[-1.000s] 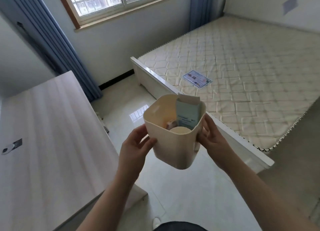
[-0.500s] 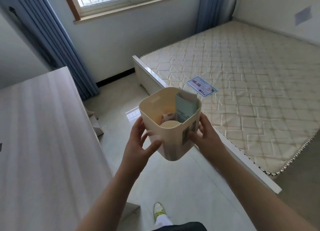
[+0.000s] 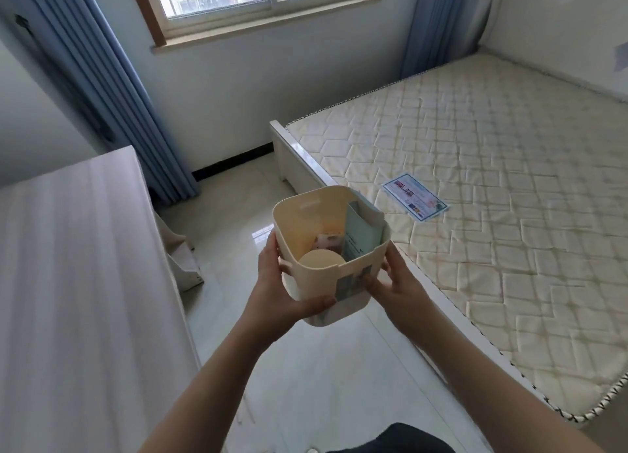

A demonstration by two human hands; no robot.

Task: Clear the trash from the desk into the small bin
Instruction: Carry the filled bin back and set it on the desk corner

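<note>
I hold a small cream plastic bin in the air over the tiled floor, between the desk and the bed. My left hand grips its left side with the thumb under the front. My right hand grips its right side near a pale blue label. Inside the bin stand a pale green paper packet, a round cream lid or cup and a small pink-and-white wrapper. The wooden desk lies to my left.
A bed with a bare quilted mattress fills the right side, with a printed leaflet on it. The white bed frame runs close to the bin. Blue curtains hang under the window. A white box sits on the floor by the desk.
The view has swung right and up, so the desk shows less. The bin stays held in both hands, slightly lower and turned, and my left thumb has shifted under its front.
</note>
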